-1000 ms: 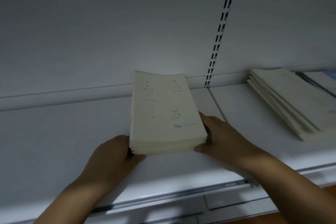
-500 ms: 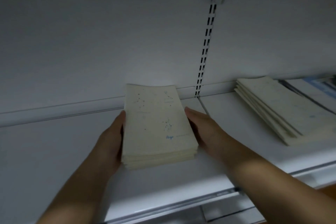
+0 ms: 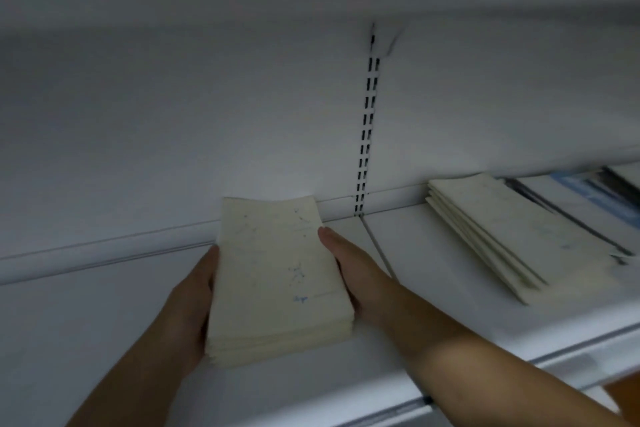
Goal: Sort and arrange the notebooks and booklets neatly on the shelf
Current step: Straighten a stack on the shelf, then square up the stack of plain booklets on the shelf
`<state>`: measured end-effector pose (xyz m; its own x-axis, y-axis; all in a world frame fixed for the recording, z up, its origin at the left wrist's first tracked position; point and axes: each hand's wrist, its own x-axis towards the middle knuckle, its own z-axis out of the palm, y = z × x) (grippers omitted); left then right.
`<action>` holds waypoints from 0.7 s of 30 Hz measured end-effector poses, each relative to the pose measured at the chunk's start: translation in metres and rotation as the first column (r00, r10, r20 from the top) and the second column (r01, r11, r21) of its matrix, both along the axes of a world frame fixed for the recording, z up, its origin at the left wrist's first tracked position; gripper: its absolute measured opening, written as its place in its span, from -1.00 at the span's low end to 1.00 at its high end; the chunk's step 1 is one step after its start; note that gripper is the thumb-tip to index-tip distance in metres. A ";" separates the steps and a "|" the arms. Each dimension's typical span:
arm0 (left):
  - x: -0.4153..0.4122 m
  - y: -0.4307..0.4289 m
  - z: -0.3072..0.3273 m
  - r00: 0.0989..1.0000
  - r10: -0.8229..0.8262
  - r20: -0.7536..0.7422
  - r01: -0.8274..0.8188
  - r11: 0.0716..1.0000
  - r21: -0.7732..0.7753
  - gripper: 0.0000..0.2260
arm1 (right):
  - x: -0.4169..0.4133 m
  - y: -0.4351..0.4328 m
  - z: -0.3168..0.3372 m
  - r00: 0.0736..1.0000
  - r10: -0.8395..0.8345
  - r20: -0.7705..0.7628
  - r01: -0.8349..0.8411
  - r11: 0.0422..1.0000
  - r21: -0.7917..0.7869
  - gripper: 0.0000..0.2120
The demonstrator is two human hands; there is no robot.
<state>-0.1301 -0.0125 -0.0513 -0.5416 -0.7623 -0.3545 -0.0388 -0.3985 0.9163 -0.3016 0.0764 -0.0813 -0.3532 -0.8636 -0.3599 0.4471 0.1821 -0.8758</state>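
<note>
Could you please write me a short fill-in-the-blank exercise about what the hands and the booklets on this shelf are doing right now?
1. The left hand and right hand press on the two long ___ of the cream booklet stack.
2. That stack lies ___ on the white shelf.
3. A second, fanned stack lies to the ___ of the slotted upright.

Missing words: sides; flat; right
</note>
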 end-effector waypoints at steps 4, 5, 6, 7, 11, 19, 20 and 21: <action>0.003 -0.001 0.017 0.981 0.184 -0.058 -0.192 0.958 -0.213 -0.61 | -0.012 0.049 0.032 0.875 -0.070 -0.480 0.039 0.996 -0.075 -0.45; -0.003 0.009 0.030 0.958 0.248 -0.143 -0.281 0.911 -0.302 -0.72 | -0.023 0.068 0.041 0.771 -0.077 -0.632 0.029 0.996 -0.087 -0.46; -0.014 0.026 0.042 0.941 0.249 -0.228 -0.320 0.874 -0.366 -0.72 | -0.039 0.086 0.048 0.654 -0.088 -0.751 0.041 0.996 -0.081 -0.48; -0.030 0.050 0.047 0.946 0.200 -0.256 -0.294 0.862 -0.413 -0.75 | -0.060 0.104 0.053 0.557 -0.108 -0.824 0.084 0.994 -0.073 -0.52; -0.129 0.143 0.024 0.988 -0.116 0.104 0.150 0.888 -0.435 -0.59 | -0.156 0.169 0.061 0.307 -0.171 -0.936 0.395 0.918 -0.038 -0.61; -0.265 0.194 -0.003 0.949 -0.314 0.017 0.307 0.937 0.167 -0.70 | -0.215 0.228 0.021 0.210 0.379 -0.901 0.307 0.850 0.429 -0.39; -0.269 0.196 0.002 0.947 -0.319 -0.029 0.318 0.922 0.220 -0.75 | -0.218 0.230 0.021 0.222 0.399 -0.890 0.275 0.849 0.450 -0.36; -0.273 0.196 0.004 0.946 -0.320 -0.046 0.322 0.916 0.241 -0.78 | -0.222 0.232 0.024 0.252 0.410 -0.877 0.241 0.851 0.467 -0.35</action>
<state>-0.4030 0.1836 -0.0470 -0.7451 -0.4384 -0.5026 -0.1972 -0.5750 0.7940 -0.5239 0.3081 -0.0577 -0.6346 -0.7609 -0.1355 -0.6641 0.6265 -0.4081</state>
